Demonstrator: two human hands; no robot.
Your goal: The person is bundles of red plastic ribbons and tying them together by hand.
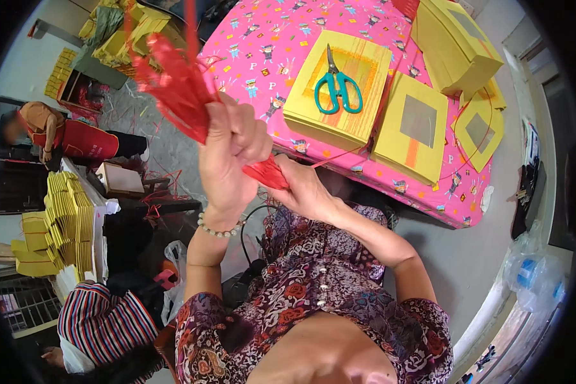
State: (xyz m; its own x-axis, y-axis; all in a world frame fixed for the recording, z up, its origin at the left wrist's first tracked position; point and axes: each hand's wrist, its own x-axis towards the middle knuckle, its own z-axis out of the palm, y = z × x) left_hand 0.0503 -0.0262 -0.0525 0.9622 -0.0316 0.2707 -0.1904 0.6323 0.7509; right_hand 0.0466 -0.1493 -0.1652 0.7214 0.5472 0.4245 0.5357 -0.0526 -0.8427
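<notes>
A bundle of red plastic ribbon (174, 89) runs through both of my fists and fans out past the upper one. My left hand (232, 137), with a beaded bracelet at the wrist, is closed round the bundle's middle. Just below and to the right, my right hand (304, 189) grips its lower part. Green-handled scissors (338, 93) lie with blades closed on a stack of yellow paper sheets (336, 128) on the table beyond my hands. A second yellow stack (408, 131), with a grey square on top, sits to its right.
A pink printed cloth covers the table (249, 77). More yellow bundles (457, 48) stand at its far right, with red strands trailing across. To the left, a person in a red apron (86, 137) and a person in stripes (105, 323) are beside piled yellow stacks (70, 217).
</notes>
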